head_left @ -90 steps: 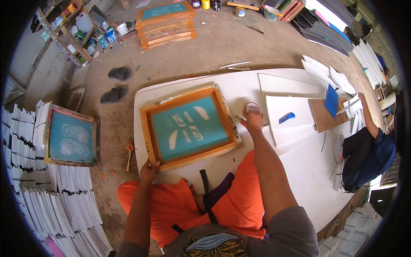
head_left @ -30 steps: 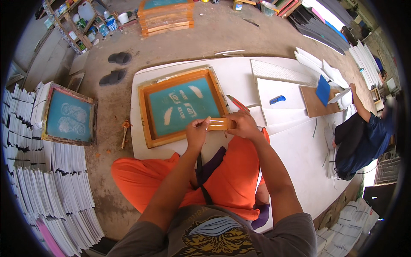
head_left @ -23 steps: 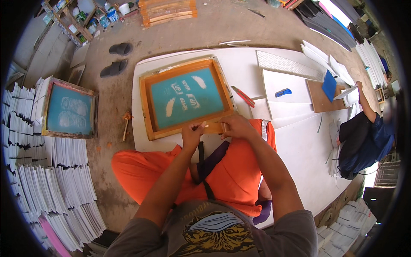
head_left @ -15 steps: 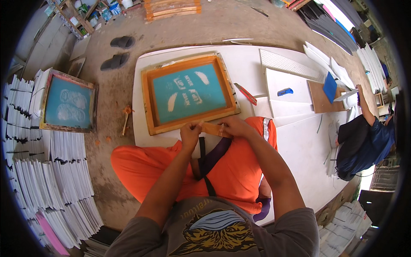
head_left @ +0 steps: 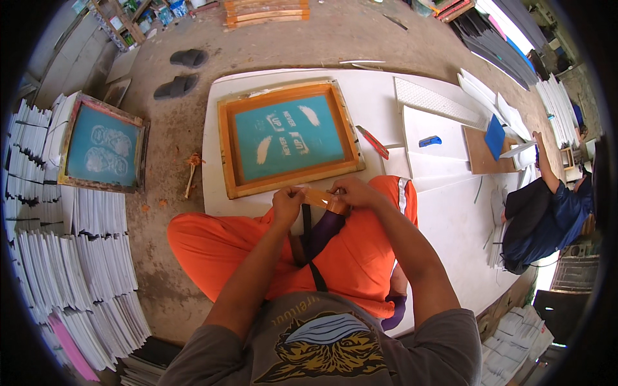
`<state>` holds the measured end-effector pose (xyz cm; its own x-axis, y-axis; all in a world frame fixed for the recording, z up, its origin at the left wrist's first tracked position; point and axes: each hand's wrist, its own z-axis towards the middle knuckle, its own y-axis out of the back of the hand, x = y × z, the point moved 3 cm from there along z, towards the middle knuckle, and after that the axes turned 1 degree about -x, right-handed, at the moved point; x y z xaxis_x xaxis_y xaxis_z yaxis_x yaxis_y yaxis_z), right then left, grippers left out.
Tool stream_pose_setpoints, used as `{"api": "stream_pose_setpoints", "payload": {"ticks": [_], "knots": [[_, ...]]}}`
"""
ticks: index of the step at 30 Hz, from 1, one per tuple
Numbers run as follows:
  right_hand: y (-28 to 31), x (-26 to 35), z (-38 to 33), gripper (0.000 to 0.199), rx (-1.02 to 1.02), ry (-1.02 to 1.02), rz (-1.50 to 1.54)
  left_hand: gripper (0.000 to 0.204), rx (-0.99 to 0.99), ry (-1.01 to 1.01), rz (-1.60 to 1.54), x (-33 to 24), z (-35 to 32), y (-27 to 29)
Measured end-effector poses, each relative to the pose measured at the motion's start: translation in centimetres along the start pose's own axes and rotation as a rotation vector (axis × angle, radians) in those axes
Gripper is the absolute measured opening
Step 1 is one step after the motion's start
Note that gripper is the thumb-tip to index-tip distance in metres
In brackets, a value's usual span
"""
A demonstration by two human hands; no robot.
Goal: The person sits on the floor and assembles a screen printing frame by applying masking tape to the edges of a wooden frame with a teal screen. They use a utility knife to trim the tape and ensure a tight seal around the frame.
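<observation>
Above my lap, a strip of shiny amber-brown packing tape (head_left: 316, 197) is stretched between my two hands. My left hand (head_left: 287, 202) pinches its left end. My right hand (head_left: 355, 192) grips the other end, where the tape curves down like a roll, partly hidden by the fingers. Just beyond my hands lies a wooden screen-printing frame (head_left: 230, 154) with teal mesh (head_left: 283, 125) showing pale lettering and foot-shaped marks. To its right, a red utility knife (head_left: 373, 142) rests on the white sheet; neither hand touches it.
I sit cross-legged on a large white sheet (head_left: 450, 238). A blue cutter (head_left: 430, 141) lies on boards to the right, near a co-worker (head_left: 547, 206). Left are a second screen frame (head_left: 140, 157), stacked white sheets (head_left: 51, 270) and dark slippers (head_left: 176, 87).
The tape strip is tilted differently, and more of its curved, shiny right end shows below my right hand. My hands stay nearly in place. The view has shifted slightly.
</observation>
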<state>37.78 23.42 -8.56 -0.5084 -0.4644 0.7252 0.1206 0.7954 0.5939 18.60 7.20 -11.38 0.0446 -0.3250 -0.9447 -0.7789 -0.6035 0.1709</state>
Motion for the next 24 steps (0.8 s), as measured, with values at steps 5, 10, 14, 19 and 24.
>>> {"api": "stream_pose_setpoints", "payload": {"ticks": [5,10,14,19,24], "knots": [[1.4,0.2,-0.5,0.023,-0.044,-0.021,0.031,0.030,0.023,0.028,-0.076,2.3,-1.1,-0.7],[8.5,-4.4,1.0,0.021,-0.680,-0.366,-0.142,0.025,0.066,0.023,-0.220,2.9,-2.9,-1.3],[11.2,-9.0,3.0,0.036,-0.639,-0.605,-0.411,0.021,0.058,0.019,-0.311,3.5,-3.7,-1.5],[9.5,-10.4,4.2,0.038,-0.481,-0.771,-0.610,0.020,0.065,0.016,-0.219,3.2,-4.4,-1.3],[10.8,-9.0,3.4,0.030,-0.722,-0.667,-0.424,0.021,0.109,0.034,-0.271,2.7,-4.2,-1.8]]}}
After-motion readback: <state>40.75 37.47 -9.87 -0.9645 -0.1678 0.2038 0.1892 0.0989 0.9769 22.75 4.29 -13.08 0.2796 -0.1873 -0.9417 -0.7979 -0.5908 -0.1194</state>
